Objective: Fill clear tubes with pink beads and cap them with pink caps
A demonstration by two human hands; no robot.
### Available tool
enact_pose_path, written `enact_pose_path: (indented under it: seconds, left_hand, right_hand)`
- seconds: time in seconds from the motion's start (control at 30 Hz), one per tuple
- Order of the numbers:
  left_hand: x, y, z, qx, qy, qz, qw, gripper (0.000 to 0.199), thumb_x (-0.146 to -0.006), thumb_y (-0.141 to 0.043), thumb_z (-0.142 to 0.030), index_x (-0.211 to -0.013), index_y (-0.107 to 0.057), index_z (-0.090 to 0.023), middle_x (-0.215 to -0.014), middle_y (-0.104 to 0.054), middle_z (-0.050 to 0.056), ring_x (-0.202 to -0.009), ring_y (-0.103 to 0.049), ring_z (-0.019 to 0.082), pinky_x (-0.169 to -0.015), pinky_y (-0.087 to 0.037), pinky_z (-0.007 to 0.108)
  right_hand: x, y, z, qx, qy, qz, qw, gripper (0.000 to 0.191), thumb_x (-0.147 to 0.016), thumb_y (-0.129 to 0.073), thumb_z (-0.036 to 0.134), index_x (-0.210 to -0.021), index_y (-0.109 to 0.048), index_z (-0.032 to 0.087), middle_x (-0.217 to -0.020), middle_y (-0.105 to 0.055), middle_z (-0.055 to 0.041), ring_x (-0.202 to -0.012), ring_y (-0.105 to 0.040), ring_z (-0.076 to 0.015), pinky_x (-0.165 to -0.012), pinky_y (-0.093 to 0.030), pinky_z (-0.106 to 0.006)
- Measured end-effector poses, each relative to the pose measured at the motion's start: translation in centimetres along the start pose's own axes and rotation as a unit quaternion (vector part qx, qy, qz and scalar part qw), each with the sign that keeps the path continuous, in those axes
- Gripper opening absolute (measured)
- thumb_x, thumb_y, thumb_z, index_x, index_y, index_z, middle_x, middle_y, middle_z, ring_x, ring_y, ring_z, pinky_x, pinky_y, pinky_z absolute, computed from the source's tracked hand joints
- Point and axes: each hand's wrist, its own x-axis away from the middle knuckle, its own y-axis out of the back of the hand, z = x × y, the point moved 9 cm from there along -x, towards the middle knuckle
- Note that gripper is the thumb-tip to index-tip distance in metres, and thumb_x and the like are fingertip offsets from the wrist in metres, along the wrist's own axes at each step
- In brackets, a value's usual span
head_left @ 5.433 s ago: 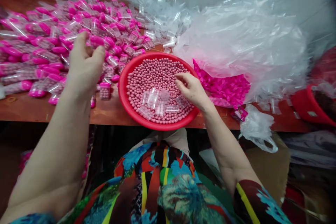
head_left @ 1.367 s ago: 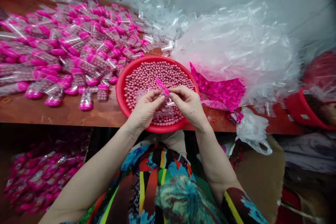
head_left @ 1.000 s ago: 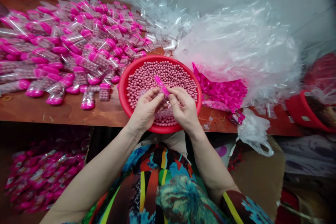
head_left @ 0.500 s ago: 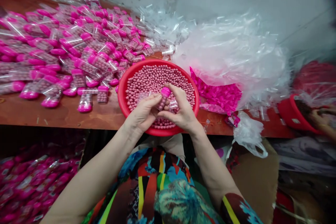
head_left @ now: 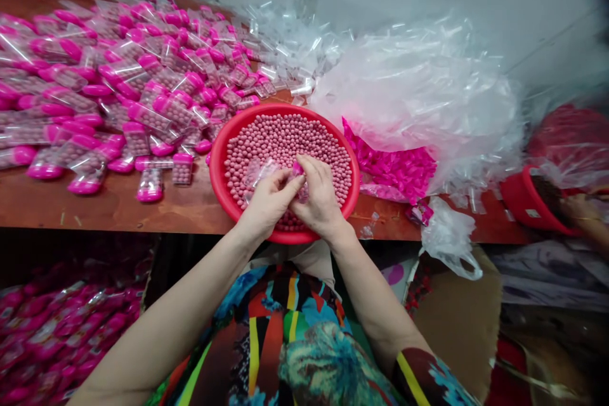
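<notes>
A red basin [head_left: 220,187] full of small pink candy balls [head_left: 285,133] stands at the table's front edge. Over it, my left hand [head_left: 267,202] and my right hand [head_left: 318,193] are closed together around a small clear container with a pink cap [head_left: 297,169]. Fingers hide most of the container, and only part of the cap shows. Clear empty containers [head_left: 259,172] lie on the balls beside my left fingers.
Filled pink-capped containers [head_left: 157,108] are heaped at left. Clear empties [head_left: 295,44], a large plastic bag [head_left: 419,95] and loose pink caps [head_left: 404,171] lie behind and to the right. Another person's hand [head_left: 583,206] reaches at a second red basin [head_left: 518,202]. A cardboard box [head_left: 466,323] stands below.
My hands have drawn closer together around the container, covering more of it. My right fingers have folded over the cap. The whole view has shifted slightly.
</notes>
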Motion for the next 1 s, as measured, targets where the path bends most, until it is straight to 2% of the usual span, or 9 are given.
enact_pose_path:
  seconds: [0.2, 0.33, 0.5, 0.63, 0.73, 0.8, 0.87, 0.93, 1.0]
  left_hand:
    - [-0.2, 0.0, 0.3, 0.027, 0.021, 0.021, 0.999, 0.029, -0.089, -0.073, -0.044, -0.081, -0.073, -0.015, -0.081, -0.068, 0.004, -0.080, -0.060, 0.016, -0.077, -0.048, 0.028]
    - [-0.2, -0.1, 0.1, 0.031, 0.023, 0.030, 0.999, 0.024, -0.089, -0.072, -0.038, -0.092, -0.078, -0.016, -0.092, -0.074, 0.006, -0.091, -0.064, 0.018, -0.088, -0.051, 0.031]
    - [0.0, 0.1, 0.3, 0.014, 0.034, 0.025, 0.999, 0.019, -0.089, -0.070, -0.033, -0.094, -0.078, -0.017, -0.099, -0.076, 0.005, -0.101, -0.065, 0.020, -0.103, -0.049, 0.035]
    - [0.1, -0.1, 0.9, -0.004, 0.038, 0.027, 0.999, 0.022, -0.088, -0.072, -0.038, -0.084, -0.076, -0.016, -0.091, -0.075, 0.005, -0.094, -0.065, 0.020, -0.097, -0.051, 0.035]
    - [0.3, -0.5, 0.6, -0.018, 0.027, 0.030, 0.999, 0.026, -0.090, -0.070, -0.040, -0.081, -0.073, -0.016, -0.087, -0.074, 0.004, -0.089, -0.065, 0.020, -0.089, -0.053, 0.034]
    - [0.0, -0.3, -0.8, -0.033, 0.015, 0.034, 0.999, 0.030, -0.093, -0.067, -0.043, -0.081, -0.071, -0.016, -0.085, -0.073, 0.005, -0.085, -0.065, 0.019, -0.083, -0.055, 0.032]
    - [-0.7, 1.3, -3.5, -0.071, -0.018, 0.019, 0.997, 0.038, -0.097, -0.062, -0.049, -0.083, -0.070, -0.015, -0.084, -0.073, 0.006, -0.078, -0.064, 0.018, -0.076, -0.055, 0.031]
    - [-1.7, 4.7, -7.7, -0.151, -0.090, -0.038, 0.984, 0.042, -0.101, -0.055, -0.052, -0.094, -0.070, -0.014, -0.089, -0.073, 0.007, -0.077, -0.064, 0.017, -0.077, -0.056, 0.034]
    - [-2.3, 8.5, -12.0, -0.289, -0.176, -0.119, 0.933, 0.042, -0.105, -0.049, -0.050, -0.117, -0.067, -0.013, -0.111, -0.074, 0.009, -0.096, -0.067, 0.022, -0.093, -0.056, 0.044]
  right_hand:
    - [0.1, -1.0, -1.7, -0.039, -0.096, 0.047, 0.993, 0.066, -0.084, -0.069, 0.032, -0.144, -0.046, 0.016, -0.136, -0.057, -0.0193, -0.130, -0.052, -0.0338, -0.114, -0.043, -0.055]
    - [0.0, -0.6, -1.3, -0.045, -0.092, 0.055, 0.993, 0.071, -0.083, -0.069, 0.032, -0.147, -0.042, 0.017, -0.139, -0.054, -0.0185, -0.132, -0.050, -0.0332, -0.116, -0.041, -0.054]
    - [0.1, -0.5, -1.2, -0.018, -0.084, 0.071, 0.994, 0.061, -0.082, -0.072, 0.038, -0.135, -0.051, 0.018, -0.122, -0.059, -0.0157, -0.117, -0.053, -0.0339, -0.106, -0.045, -0.054]
    - [0.4, -0.5, -1.1, 0.006, -0.086, 0.061, 0.994, 0.061, -0.078, -0.075, 0.046, -0.127, -0.056, 0.015, -0.111, -0.059, -0.0157, -0.106, -0.052, -0.0342, -0.098, -0.047, -0.054]
    - [0.4, -0.8, -1.3, 0.006, -0.107, 0.082, 0.991, 0.064, -0.079, -0.076, 0.043, -0.132, -0.055, 0.017, -0.117, -0.061, -0.0159, -0.111, -0.053, -0.0354, -0.101, -0.044, -0.056]
    - [-0.1, -1.0, -1.7, -0.036, -0.107, 0.107, 0.988, 0.072, -0.081, -0.077, 0.040, -0.144, -0.048, 0.020, -0.131, -0.060, -0.0157, -0.122, -0.054, -0.0348, -0.107, -0.042, -0.054]
    - [-0.9, -1.2, -2.7, -0.102, -0.112, 0.126, 0.980, 0.079, -0.086, -0.074, 0.041, -0.154, -0.038, 0.023, -0.139, -0.058, -0.0140, -0.127, -0.055, -0.0313, -0.110, -0.042, -0.051]
    - [-1.9, -1.3, -4.4, -0.138, -0.134, 0.138, 0.972, 0.068, -0.092, -0.069, 0.041, -0.152, -0.043, 0.022, -0.134, -0.063, -0.0127, -0.123, -0.058, -0.0282, -0.109, -0.044, -0.047]
    - [-3.0, -1.7, -5.5, -0.132, -0.147, 0.153, 0.968, 0.043, -0.097, -0.061, 0.035, -0.137, -0.059, 0.019, -0.123, -0.069, -0.0123, -0.115, -0.062, -0.0269, -0.106, -0.046, -0.045]
